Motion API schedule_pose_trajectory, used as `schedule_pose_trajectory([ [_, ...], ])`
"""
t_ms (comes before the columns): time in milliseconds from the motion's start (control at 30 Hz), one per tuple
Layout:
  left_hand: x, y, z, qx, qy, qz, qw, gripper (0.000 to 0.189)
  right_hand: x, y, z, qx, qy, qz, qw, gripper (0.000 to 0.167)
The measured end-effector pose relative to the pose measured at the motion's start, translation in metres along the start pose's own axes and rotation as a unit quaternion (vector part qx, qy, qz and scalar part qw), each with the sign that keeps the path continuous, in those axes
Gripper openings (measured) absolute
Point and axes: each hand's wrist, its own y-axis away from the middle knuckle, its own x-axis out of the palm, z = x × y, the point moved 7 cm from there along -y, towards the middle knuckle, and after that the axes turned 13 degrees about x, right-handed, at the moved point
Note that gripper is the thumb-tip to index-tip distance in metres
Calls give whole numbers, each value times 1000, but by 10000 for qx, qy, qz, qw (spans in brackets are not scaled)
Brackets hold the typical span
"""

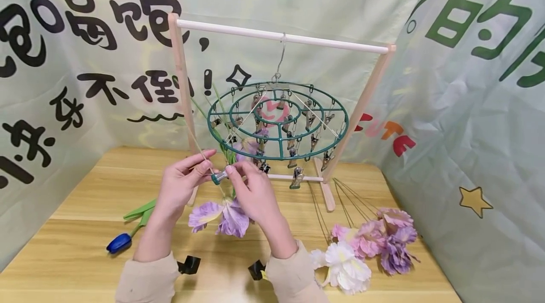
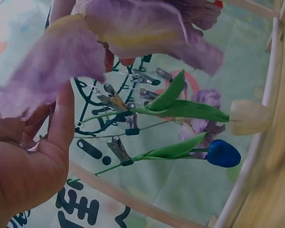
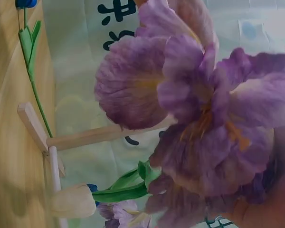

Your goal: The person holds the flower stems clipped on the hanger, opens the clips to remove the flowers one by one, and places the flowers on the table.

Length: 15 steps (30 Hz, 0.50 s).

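Observation:
My left hand (image 1: 176, 182) pinches the thin stem of a purple artificial iris (image 1: 232, 218) between thumb and fingertips. The iris hangs head down below both hands and fills much of each wrist view. At the front left of a green oval clip hanger (image 1: 281, 158), my right hand (image 1: 257, 189) pinches a metal clip (image 1: 220, 176) with green tips. The stem passes by the clip's tips; whether they grip it is unclear. Clipped to the hanger, a blue tulip (image 2: 223, 153) and a white tulip (image 2: 249, 117) hang with another purple flower (image 2: 206, 107).
The hanger hooks over the white bar of a wooden stand (image 1: 281, 34). Several loose irises, white (image 1: 347, 265), pink (image 1: 370, 239) and purple (image 1: 398, 253), lie at the table's right. Another blue tulip (image 1: 119, 243) lies on the left. Printed cloth surrounds the table.

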Motion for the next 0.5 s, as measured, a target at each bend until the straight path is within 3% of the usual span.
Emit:
schedule_pose_trajectory([
  [167, 2, -1, 3, -173, -77, -81, 9998, 16, -1, 1, -4, -20, 304, 26, 9995, 40],
  [500, 8, 0, 3, -55, -33, 128, 9999, 17, -9, 5, -7, -411, 512, 114, 9978, 36],
])
